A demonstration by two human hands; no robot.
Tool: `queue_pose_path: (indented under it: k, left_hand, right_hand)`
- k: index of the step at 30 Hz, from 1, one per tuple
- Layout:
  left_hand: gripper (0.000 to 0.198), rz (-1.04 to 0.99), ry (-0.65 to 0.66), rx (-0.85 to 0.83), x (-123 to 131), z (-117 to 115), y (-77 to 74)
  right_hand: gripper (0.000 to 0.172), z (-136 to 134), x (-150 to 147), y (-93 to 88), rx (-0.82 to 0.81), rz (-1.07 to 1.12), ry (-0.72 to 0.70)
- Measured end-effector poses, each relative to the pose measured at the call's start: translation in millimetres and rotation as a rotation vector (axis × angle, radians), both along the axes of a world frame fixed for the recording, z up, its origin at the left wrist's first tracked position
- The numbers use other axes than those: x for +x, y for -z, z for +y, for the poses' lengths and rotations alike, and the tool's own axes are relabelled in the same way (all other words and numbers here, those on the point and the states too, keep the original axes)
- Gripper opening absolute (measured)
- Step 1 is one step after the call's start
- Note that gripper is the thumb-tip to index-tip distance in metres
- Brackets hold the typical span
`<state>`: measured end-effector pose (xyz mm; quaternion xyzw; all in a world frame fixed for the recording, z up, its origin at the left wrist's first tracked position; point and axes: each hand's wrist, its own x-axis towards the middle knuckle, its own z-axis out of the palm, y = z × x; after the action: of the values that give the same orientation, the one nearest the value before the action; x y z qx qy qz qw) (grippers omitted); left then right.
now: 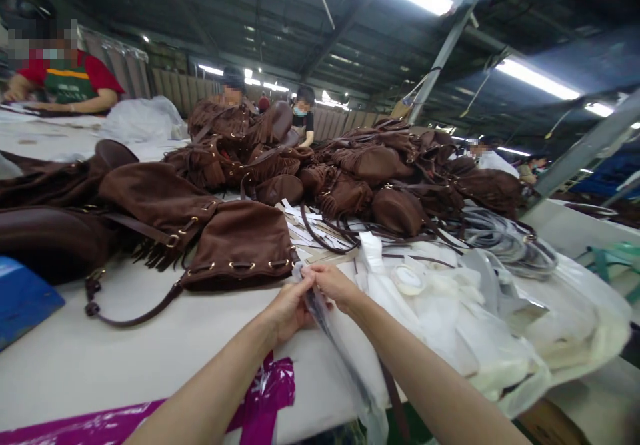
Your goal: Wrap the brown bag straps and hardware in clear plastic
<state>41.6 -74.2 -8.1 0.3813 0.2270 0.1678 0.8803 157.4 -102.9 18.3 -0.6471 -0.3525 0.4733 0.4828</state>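
Note:
My left hand [290, 308] and my right hand [333, 285] meet over the white table [150, 345], both pinched shut on the top edge of a thin clear plastic bag [345, 358]. The bag hangs down toward me over the table's front edge, with a dark strap showing inside it. Just beyond my fingers lies a brown suede drawstring bag [240, 245] with gold eyelets and a long brown strap [130, 315].
A large heap of brown fringed suede bags [350, 172] fills the table's middle. White paper strips and crumpled clear plastic [480, 318] lie at the right, with grey straps [505, 238]. A blue box [20, 298] sits left, magenta plastic [260, 392] near me. Other people work at the far side.

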Motion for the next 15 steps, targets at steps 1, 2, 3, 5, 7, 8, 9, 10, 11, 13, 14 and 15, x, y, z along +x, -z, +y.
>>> queue_pose_path:
  k: [1, 2, 3, 5, 7, 8, 9, 10, 11, 13, 14, 15]
  left_hand:
    - [0.05, -0.003, 0.035, 0.029, -0.8, -2.5, -0.3]
    - [0.05, 0.004, 0.047, 0.063, -0.6, -4.8, -0.9]
    - [0.05, 0.02, 0.037, 0.108, 0.6, -6.6, -1.8]
    - [0.049, 0.065, -0.04, 0.221, 5.0, -8.4, -4.2]
    - [0.05, 0.102, -0.12, 0.321, 9.8, -7.9, -7.1]
    - [0.049, 0.118, -0.15, 0.36, 11.6, -7.0, -8.6]
    - [0.047, 0.127, -0.177, 0.389, 12.7, -6.0, -10.1]
    - [0.044, 0.133, -0.195, 0.404, 13.1, -5.0, -11.7]
    - [0.042, 0.141, -0.203, 0.41, 12.7, -4.2, -13.3]
    - [0.039, 0.161, -0.189, 0.407, 10.5, -3.4, -16.8]
    - [0.039, 0.174, -0.174, 0.402, 9.0, -3.4, -18.5]
    - [0.038, 0.189, -0.157, 0.397, 7.5, -3.8, -20.2]
  right_hand:
    - [0.032, 0.8, 2.9, -1.4, 0.004, -0.027, -0.011]
    - [0.031, 1.4, 5.4, -3.0, 0.009, -0.051, -0.017]
    - [0.031, 1.1, 7.2, -4.6, 0.014, -0.072, -0.016]
    - [0.031, -4.0, 8.5, -8.0, 0.03, -0.113, 0.005]
    - [0.03, -17.6, 6.2, -10.5, 0.068, -0.166, 0.052]
    - [0.028, -27.7, 3.5, -10.8, 0.094, -0.198, 0.085]
    - [0.027, -39.3, -0.3, -10.4, 0.117, -0.241, 0.108]
    - [0.027, -51.8, -4.9, -9.3, 0.126, -0.285, 0.108]
    - [0.027, -64.4, -10.1, -7.5, 0.117, -0.304, 0.087]
    - [0.025, -87.1, -20.9, -3.5, 0.039, -0.22, -0.003]
    - [0.024, -96.1, -25.7, -2.0, -0.013, -0.133, -0.049]
    - [0.025, -103.3, -29.7, -1.3, -0.05, -0.055, -0.081]
